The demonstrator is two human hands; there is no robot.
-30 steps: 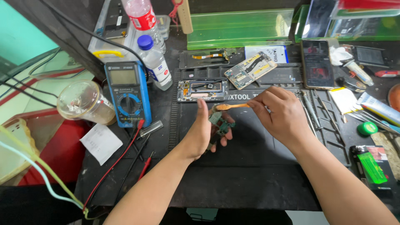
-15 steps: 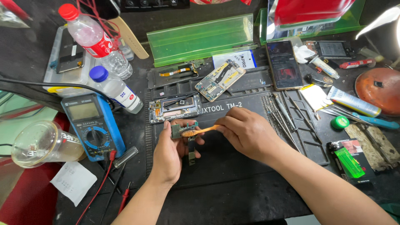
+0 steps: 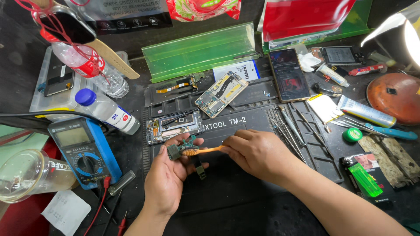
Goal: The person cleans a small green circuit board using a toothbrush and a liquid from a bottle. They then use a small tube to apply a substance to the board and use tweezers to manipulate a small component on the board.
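Note:
My left hand [image 3: 168, 179] holds a small green circuit board [image 3: 180, 148] with a dangling flex part [image 3: 200, 171], above a black work mat [image 3: 245, 183]. My right hand [image 3: 256, 154] grips an orange toothbrush [image 3: 205, 150], and its bristle head rests on the board. Just beyond the hands lie an opened phone frame [image 3: 173, 126] and a second phone body [image 3: 221, 94] with its inner parts showing.
A blue multimeter [image 3: 83, 150] with red and black leads sits left, beside a plastic cup [image 3: 28, 175] and two bottles [image 3: 107, 110]. Tweezers and screwdrivers [image 3: 291, 124] lie right of the mat, then a phone [image 3: 288, 74], a tube [image 3: 365, 111], a green lighter [image 3: 365, 179] and a lamp [image 3: 411, 39].
The view has tilted and shifted, so the bench appears lower and more to the left. My left hand has turned palm up with the board, and the brush head has come down onto it.

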